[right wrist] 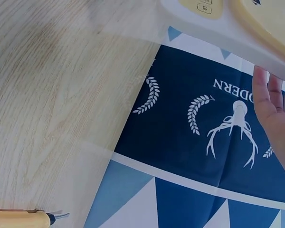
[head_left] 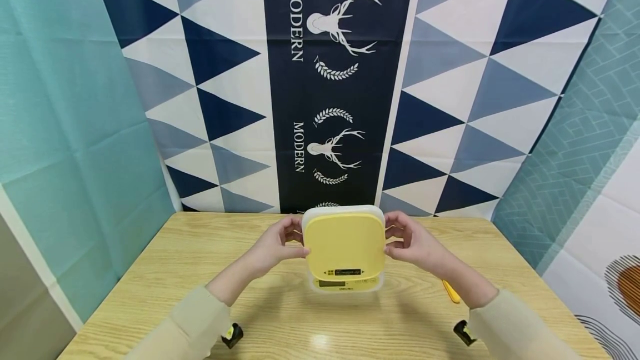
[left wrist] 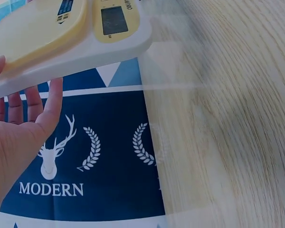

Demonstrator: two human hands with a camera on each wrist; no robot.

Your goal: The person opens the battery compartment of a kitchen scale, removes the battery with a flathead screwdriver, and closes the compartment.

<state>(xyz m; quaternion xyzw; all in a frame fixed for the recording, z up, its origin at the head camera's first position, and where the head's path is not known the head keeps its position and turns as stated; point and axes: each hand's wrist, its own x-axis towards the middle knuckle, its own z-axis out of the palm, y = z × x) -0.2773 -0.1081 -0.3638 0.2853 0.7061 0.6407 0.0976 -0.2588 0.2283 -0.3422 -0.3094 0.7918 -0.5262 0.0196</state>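
A light wooden table point(head_left: 175, 293) is backed by a hanging cloth point(head_left: 340, 82) printed with blue triangles, deer heads and "MODERN". A yellow-handled tool point(head_left: 451, 291) is seen lying on the tabletop.

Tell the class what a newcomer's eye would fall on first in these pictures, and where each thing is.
First comes the yellow kitchen scale, held tilted up above the wooden table in the middle of the head view, with the left hand and right hand gripping its two sides. Behind it hangs a backdrop of blue and white triangles with a white deer and the word MODERN. A yellow-handled tool lies on the table beside the right forearm.
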